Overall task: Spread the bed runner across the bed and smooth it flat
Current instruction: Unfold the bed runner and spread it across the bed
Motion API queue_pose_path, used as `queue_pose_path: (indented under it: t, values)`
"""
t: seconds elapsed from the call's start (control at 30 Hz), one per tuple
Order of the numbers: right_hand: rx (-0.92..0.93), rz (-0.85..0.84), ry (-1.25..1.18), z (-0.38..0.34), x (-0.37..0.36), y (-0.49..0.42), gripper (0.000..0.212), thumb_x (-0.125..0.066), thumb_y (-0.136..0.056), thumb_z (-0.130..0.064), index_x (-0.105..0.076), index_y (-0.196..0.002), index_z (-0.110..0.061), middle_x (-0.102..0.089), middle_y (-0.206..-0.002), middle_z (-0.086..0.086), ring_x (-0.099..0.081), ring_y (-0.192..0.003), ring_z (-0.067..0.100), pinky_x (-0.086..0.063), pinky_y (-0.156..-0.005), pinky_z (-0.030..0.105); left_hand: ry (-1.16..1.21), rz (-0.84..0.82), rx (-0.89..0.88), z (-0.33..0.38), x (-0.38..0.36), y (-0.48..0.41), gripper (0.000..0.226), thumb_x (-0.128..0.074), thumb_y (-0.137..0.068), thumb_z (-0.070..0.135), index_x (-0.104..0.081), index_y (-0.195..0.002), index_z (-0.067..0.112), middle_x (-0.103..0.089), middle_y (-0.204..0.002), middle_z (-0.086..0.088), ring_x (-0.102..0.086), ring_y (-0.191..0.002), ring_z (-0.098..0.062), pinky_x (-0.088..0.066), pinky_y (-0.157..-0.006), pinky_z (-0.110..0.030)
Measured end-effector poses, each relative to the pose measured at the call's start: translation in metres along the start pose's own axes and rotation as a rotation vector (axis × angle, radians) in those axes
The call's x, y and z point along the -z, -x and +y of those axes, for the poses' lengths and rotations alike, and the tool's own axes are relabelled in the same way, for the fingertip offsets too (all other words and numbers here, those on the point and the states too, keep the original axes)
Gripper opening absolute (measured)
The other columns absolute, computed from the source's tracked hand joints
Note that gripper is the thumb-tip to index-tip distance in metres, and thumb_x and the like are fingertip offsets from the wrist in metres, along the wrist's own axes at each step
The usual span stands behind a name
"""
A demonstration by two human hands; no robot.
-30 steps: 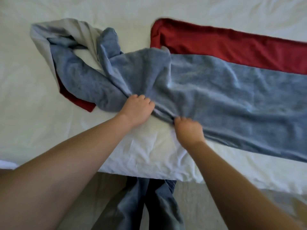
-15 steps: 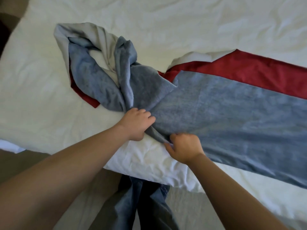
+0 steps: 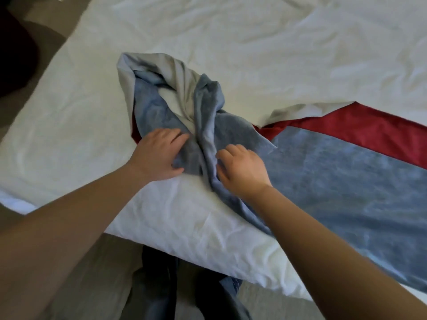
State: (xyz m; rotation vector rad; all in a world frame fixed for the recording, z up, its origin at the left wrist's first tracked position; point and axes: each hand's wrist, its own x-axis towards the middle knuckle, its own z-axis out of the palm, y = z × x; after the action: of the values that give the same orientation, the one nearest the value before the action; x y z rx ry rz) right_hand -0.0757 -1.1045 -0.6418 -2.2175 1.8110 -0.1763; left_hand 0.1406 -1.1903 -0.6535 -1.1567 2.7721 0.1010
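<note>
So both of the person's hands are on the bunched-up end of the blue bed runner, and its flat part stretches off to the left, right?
Not quite. The head view shows the left hand and the right hand on the bunched-up end of the blue bed runner, but its flat part stretches off to the right, not the left.

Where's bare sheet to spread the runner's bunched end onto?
Free: white sheet left of the bunched end, out to the bed's edge; more beyond the bed runner's red border. Narrow strip along the near edge, below the hands. Crowded: the twist, between left hand and right hand.
</note>
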Motion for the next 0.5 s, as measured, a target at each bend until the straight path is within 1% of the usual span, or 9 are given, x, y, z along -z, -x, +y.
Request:
queue_pose_path:
  t: [0.07,0.1,0.13,0.2,0.27,0.33,0.4,0.43,0.5]
  values:
    - [0.055,-0.001,-0.001,-0.027,-0.011,-0.027,0.026,-0.051,-0.088,-0.025,-0.064,-0.103,-0.009,-0.061,-0.098,0.011,-0.057,-0.091,0.033,-0.039,-0.07,0.039,-0.015,-0.08,0.021,-0.026,-0.008,0.004,0.062,-0.073,-0.07,0.034,-0.056,-0.125,0.009,-0.064,-0.115,-0.01,-0.061,-0.103,-0.029,-0.044,-0.093,-0.04]
    - [0.06,-0.011,0.015,-0.041,-0.02,-0.04,0.029,-0.052,-0.087,-0.027,-0.063,-0.108,-0.009,-0.06,-0.102,0.011,-0.056,-0.097,0.033,-0.04,-0.075,0.04,-0.021,-0.107,0.014,-0.039,-0.012,0.006,0.054,-0.07,-0.075,0.03,-0.057,-0.123,0.011,-0.065,-0.115,-0.008,-0.061,-0.104,-0.028,-0.042,-0.096,-0.04]
    - [0.04,-0.042,0.054,-0.054,-0.028,-0.054,0.037,-0.053,-0.086,-0.031,-0.058,-0.117,-0.011,-0.058,-0.111,0.009,-0.053,-0.108,0.031,-0.038,-0.086,0.039,-0.02,-0.115,0.007,-0.053,-0.017,0.009,0.047,-0.067,-0.077,0.027,-0.059,-0.121,0.012,-0.065,-0.116,-0.007,-0.061,-0.105,-0.027,-0.04,-0.097,-0.04]
    - [-0.092,-0.146,0.139,-0.078,-0.047,-0.082,0.064,-0.056,-0.084,-0.038,-0.038,-0.138,-0.012,-0.046,-0.132,0.009,-0.038,-0.128,0.029,-0.024,-0.111,0.043,0.005,-0.088,0.003,-0.08,-0.027,0.014,0.039,-0.066,-0.079,0.025,-0.063,-0.116,0.015,-0.067,-0.116,-0.003,-0.062,-0.104,-0.024,-0.04,-0.097,-0.038]
    - [-0.275,-0.219,0.159,-0.099,-0.063,-0.106,0.076,-0.057,-0.086,-0.032,-0.018,-0.147,-0.007,-0.044,-0.135,0.013,-0.038,-0.129,0.03,-0.012,-0.117,0.047,-0.014,-0.025,-0.057,-0.1,-0.037,0.017,0.028,-0.062,-0.081,0.022,-0.068,-0.107,0.016,-0.071,-0.108,-0.001,-0.067,-0.095,-0.021,-0.047,-0.09,-0.033]
    - [-0.386,-0.282,0.173,-0.118,-0.076,-0.125,0.072,-0.056,-0.087,-0.019,-0.017,-0.147,-0.005,-0.051,-0.128,0.014,-0.048,-0.12,0.03,-0.021,-0.114,0.045,-0.064,0.023,-0.161,-0.113,-0.041,0.018,0.017,-0.055,-0.083,0.014,-0.071,-0.089,0.019,-0.072,-0.086,0.001,-0.068,-0.078,-0.019,-0.053,-0.077,-0.027]
    - [-0.392,-0.313,0.206,-0.132,-0.083,-0.143,0.057,-0.059,-0.084,-0.011,-0.034,-0.135,-0.007,-0.058,-0.119,0.013,-0.057,-0.108,0.029,-0.039,-0.097,0.037,-0.079,0.066,-0.226,-0.131,-0.043,0.013,0.015,-0.062,-0.076,0.006,-0.067,-0.069,0.018,-0.066,-0.065,0.001,-0.065,-0.063,-0.018,-0.053,-0.065,-0.025]
    - [-0.38,-0.305,0.212,-0.137,-0.084,-0.151,0.044,-0.058,-0.084,-0.008,-0.041,-0.125,-0.009,-0.062,-0.112,0.011,-0.061,-0.101,0.028,-0.042,-0.086,0.034,-0.102,0.079,-0.249,-0.141,-0.042,0.01,0.017,-0.066,-0.07,0.002,-0.064,-0.062,0.018,-0.062,-0.058,0.0,-0.063,-0.057,-0.019,-0.052,-0.061,-0.024]
    - [-0.362,-0.293,0.21,-0.147,-0.084,-0.167,0.027,-0.054,-0.085,-0.006,-0.047,-0.112,-0.011,-0.065,-0.102,0.007,-0.064,-0.091,0.025,-0.038,-0.07,0.03,-0.143,0.056,-0.274,-0.163,-0.036,0.005,0.021,-0.069,-0.06,-0.001,-0.061,-0.055,0.018,-0.059,-0.051,0.001,-0.06,-0.05,-0.018,-0.051,-0.059,-0.021]
